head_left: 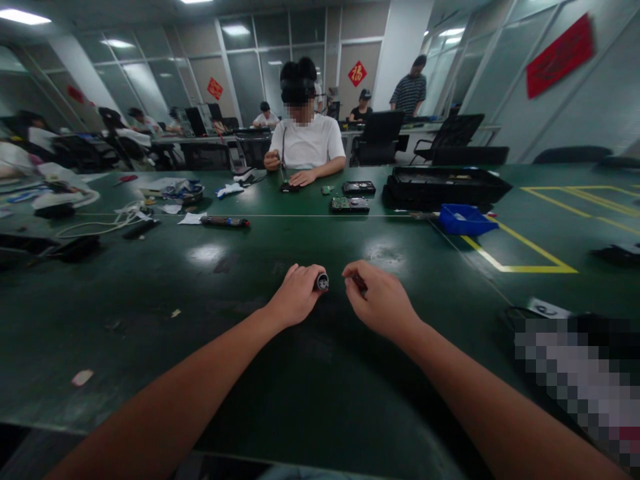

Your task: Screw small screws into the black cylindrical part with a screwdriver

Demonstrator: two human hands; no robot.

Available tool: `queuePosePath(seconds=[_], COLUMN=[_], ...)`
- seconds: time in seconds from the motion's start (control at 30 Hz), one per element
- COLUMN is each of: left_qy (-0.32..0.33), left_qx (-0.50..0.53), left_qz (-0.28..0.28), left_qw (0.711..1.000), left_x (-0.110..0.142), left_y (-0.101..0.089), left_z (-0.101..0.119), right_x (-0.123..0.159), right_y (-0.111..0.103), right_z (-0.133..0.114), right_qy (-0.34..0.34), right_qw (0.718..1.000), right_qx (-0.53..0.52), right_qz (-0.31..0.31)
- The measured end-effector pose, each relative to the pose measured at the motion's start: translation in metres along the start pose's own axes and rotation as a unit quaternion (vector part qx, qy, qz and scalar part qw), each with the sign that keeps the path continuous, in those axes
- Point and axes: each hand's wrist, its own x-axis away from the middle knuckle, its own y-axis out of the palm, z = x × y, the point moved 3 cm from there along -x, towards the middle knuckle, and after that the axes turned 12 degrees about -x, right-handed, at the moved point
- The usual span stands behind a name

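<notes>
My left hand [296, 293] is wrapped round a dark cylinder [323, 283]. The cylinder's round end faces me and shows a pale rim with metal-looking parts inside; its exact kind cannot be made out. A short gap to the right is my right hand [377, 297], its fingers curled in and thumb close to the forefinger. Whatever may lie between those fingers is hidden in shadow. Both hands are just over the dark green table [310, 400], near its middle.
Across the table a person [307, 143] in white works on a small dark part. Circuit-board devices [350, 205], a long black tray [445, 190] and a blue bin [466, 220] stand ahead. A dark tool-like item [225, 222] and a white cable [107, 227] lie left.
</notes>
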Motion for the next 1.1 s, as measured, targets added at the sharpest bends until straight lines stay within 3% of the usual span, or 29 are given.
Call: queuePosePath(seconds=[0.23,0.4,0.5,0.63,1.1], left_qy=[-0.017,-0.036,-0.034,-0.029,0.003], left_qx=[-0.010,0.003,0.012,0.013,-0.026], left_qz=[-0.005,-0.008,-0.015,-0.012,-0.016], left_qw=[1.000,0.999,0.999,0.999,1.000], left_x=[0.000,0.001,0.002,0.001,0.001], left_y=[0.001,0.002,0.002,0.003,0.002], left_z=[-0.001,-0.003,-0.004,-0.003,0.001], right_x=[0.000,-0.002,0.001,0.005,0.001], right_y=[-0.008,-0.018,-0.020,-0.014,-0.009], right_z=[0.009,0.006,0.003,0.002,0.000], right_qy=[0.042,0.054,0.062,0.052,0.056], right_qw=[0.981,0.982,0.975,0.974,0.990], right_qx=[-0.147,-0.079,-0.109,-0.151,-0.092], right_qz=[0.120,0.166,0.182,0.162,0.092])
